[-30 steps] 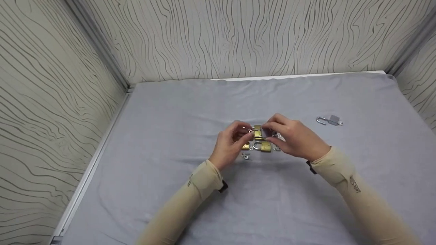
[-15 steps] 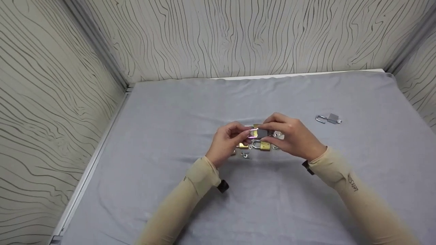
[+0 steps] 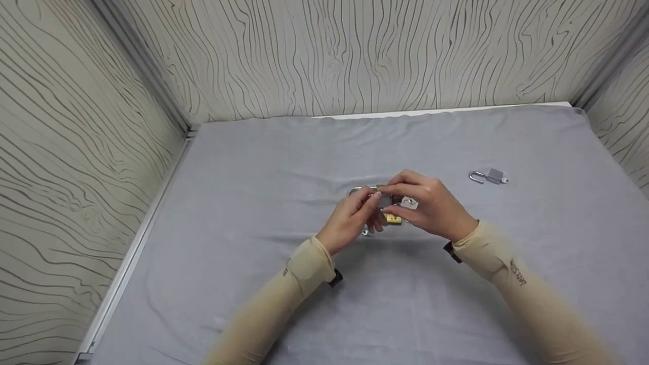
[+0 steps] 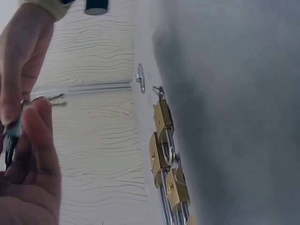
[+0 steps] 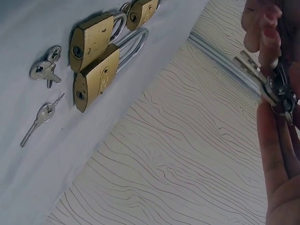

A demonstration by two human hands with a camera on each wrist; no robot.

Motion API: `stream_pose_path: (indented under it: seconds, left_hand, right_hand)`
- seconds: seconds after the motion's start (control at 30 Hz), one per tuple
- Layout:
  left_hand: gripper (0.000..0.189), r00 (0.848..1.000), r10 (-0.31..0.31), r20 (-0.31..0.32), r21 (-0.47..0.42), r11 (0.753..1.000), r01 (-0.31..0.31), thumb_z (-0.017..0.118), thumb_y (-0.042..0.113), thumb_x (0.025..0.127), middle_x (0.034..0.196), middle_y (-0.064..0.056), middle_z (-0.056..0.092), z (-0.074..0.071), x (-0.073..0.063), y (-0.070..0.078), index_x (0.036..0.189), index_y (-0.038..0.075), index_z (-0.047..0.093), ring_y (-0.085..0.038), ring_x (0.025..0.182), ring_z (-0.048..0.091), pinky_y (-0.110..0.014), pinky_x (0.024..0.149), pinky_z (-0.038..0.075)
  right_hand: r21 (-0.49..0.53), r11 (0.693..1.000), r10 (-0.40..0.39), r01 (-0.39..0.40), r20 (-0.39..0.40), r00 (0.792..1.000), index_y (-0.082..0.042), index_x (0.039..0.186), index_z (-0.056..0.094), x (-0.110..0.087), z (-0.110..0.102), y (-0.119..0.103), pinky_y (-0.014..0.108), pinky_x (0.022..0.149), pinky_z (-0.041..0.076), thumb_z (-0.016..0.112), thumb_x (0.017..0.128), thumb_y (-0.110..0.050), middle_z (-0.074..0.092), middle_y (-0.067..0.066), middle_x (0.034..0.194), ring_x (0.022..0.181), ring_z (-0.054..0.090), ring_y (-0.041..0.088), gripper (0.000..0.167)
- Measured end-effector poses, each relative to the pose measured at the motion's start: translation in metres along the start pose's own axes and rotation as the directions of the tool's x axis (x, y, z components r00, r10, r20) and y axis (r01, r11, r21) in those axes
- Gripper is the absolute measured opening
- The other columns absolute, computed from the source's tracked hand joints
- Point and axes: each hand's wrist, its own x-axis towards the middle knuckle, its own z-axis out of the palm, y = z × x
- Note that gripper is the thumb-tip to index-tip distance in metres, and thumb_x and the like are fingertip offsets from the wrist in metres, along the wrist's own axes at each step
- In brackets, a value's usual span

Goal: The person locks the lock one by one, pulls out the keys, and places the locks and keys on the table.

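Both my hands meet over the brass padlocks, a small grey padlock (image 3: pixel 386 201) between them. Thumb and fingers of my right hand (image 3: pixel 435 207) pinch its body from the right. From the left, my left hand (image 3: pixel 347 218) grips its shackle end, and the shackle is hidden behind those fingers. Keys (image 5: pixel 253 75) stick out at the padlock's keyhole end in the right wrist view. Below the hands lie several brass padlocks, among them one partly covered brass padlock (image 3: pixel 394 219); a worn brass padlock (image 5: pixel 91 42) and a smoother brass padlock (image 5: pixel 99 79) lie side by side.
On the grey cloth (image 3: pixel 243 167), a second grey padlock (image 3: pixel 495 176) lies at the right with its shackle swung out and a key at its end. Loose keys (image 5: pixel 45 70) and another key (image 5: pixel 42 119) lie beside the brass padlocks. Patterned walls (image 3: pixel 334 56) stand behind and at the sides.
The grey padlock has turned flatter and shifted slightly left. My left hand has closed in on its shackle, which showed between the hands half a second ago. The right hand has moved slightly left.
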Motion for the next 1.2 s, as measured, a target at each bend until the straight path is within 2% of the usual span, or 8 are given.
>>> stream_pose_path:
  seconds: [0.23, 0.4, 0.53, 0.63, 0.77, 0.97, 1.07, 1.2]
  left_hand:
    - [0.024, 0.999, 0.02, 0.043, 0.028, 0.999, -0.021, 0.046, 0.026, 0.112, 0.064, -0.001, 0.052, 0.003, 0.0, -0.001, 0.109, 0.004, 0.054, -0.012, 0.052, 0.049, -0.03, 0.054, 0.044]
    - [0.025, 0.999, 0.026, 0.032, 0.033, 0.999, -0.027, 0.046, 0.025, 0.112, 0.065, 0.0, 0.048, 0.002, 0.0, -0.001, 0.104, 0.002, 0.052, -0.011, 0.053, 0.048, -0.034, 0.053, 0.044]
    - [0.026, 0.999, 0.035, 0.004, 0.056, 0.998, -0.035, 0.047, 0.026, 0.112, 0.066, 0.001, 0.049, 0.002, 0.0, -0.002, 0.105, 0.002, 0.053, -0.014, 0.054, 0.048, -0.029, 0.051, 0.043]
    - [0.025, 0.999, 0.051, -0.004, 0.094, 0.994, -0.05, 0.047, 0.026, 0.112, 0.065, 0.001, 0.049, 0.002, 0.0, -0.001, 0.107, 0.002, 0.054, -0.015, 0.052, 0.047, -0.024, 0.049, 0.042]
    - [0.025, 0.998, 0.062, 0.005, 0.106, 0.992, -0.062, 0.046, 0.025, 0.112, 0.065, 0.002, 0.049, 0.001, 0.0, -0.001, 0.11, 0.002, 0.055, -0.012, 0.051, 0.047, -0.023, 0.048, 0.041]
    - [0.026, 0.997, 0.075, 0.006, 0.131, 0.988, -0.075, 0.046, 0.025, 0.112, 0.065, 0.001, 0.049, 0.001, 0.0, 0.0, 0.112, 0.001, 0.054, -0.008, 0.051, 0.046, -0.023, 0.048, 0.041]
    - [0.027, 0.996, 0.09, 0.01, 0.153, 0.984, -0.091, 0.046, 0.026, 0.113, 0.065, 0.002, 0.049, 0.0, 0.0, 0.0, 0.113, 0.0, 0.054, -0.008, 0.051, 0.046, -0.023, 0.048, 0.041]
    - [0.028, 0.995, 0.103, 0.016, 0.173, 0.979, -0.104, 0.045, 0.025, 0.113, 0.065, 0.002, 0.049, 0.0, 0.0, 0.0, 0.113, -0.001, 0.053, -0.008, 0.051, 0.046, -0.022, 0.049, 0.041]
  right_hand:
    - [0.041, 0.999, 0.033, -0.033, 0.011, 0.999, -0.007, 0.12, 0.075, -0.001, 0.004, -0.002, 0.021, 0.07, 0.053, 0.089, 0.08, -0.005, 0.069, 0.004, 0.103, 0.081, 0.067, 0.012, 0.042]
    - [0.135, 0.957, 0.247, -0.256, 0.086, 0.965, -0.006, 0.114, 0.074, -0.001, 0.003, 0.001, 0.03, 0.078, 0.058, 0.068, 0.101, -0.011, 0.073, 0.003, 0.1, 0.087, 0.069, 0.01, 0.015]
    - [0.244, 0.841, 0.423, -0.483, 0.259, 0.868, -0.006, 0.098, 0.072, -0.004, 0.001, 0.008, 0.026, 0.076, 0.051, 0.045, 0.112, -0.015, 0.068, 0.0, 0.086, 0.081, 0.061, 0.011, 0.032]
    - [0.346, 0.744, 0.442, -0.572, 0.387, 0.809, 0.0, 0.097, 0.07, -0.007, 0.001, 0.013, 0.024, 0.076, 0.048, 0.038, 0.114, -0.017, 0.064, -0.001, 0.086, 0.081, 0.058, 0.01, 0.04]
    - [0.506, 0.614, 0.404, -0.605, 0.457, 0.792, 0.009, 0.094, 0.063, -0.01, 0.003, 0.015, 0.024, 0.075, 0.049, 0.039, 0.114, -0.018, 0.063, -0.002, 0.085, 0.079, 0.059, 0.007, 0.041]
    - [0.618, 0.399, 0.429, -0.677, 0.527, 0.734, -0.006, 0.092, 0.063, -0.01, 0.005, 0.012, 0.023, 0.069, 0.05, 0.043, 0.113, -0.023, 0.064, -0.006, 0.078, 0.072, 0.061, 0.007, 0.033]
    - [0.638, 0.348, 0.412, -0.687, 0.554, 0.724, -0.01, 0.094, 0.064, -0.011, 0.003, 0.012, 0.023, 0.067, 0.051, 0.044, 0.113, -0.022, 0.063, -0.006, 0.078, 0.07, 0.062, 0.008, 0.03]
    - [0.634, 0.344, 0.414, -0.692, 0.559, 0.718, -0.013, 0.093, 0.063, -0.011, 0.002, 0.014, 0.023, 0.063, 0.052, 0.049, 0.111, -0.017, 0.062, -0.005, 0.076, 0.064, 0.061, 0.009, 0.023]
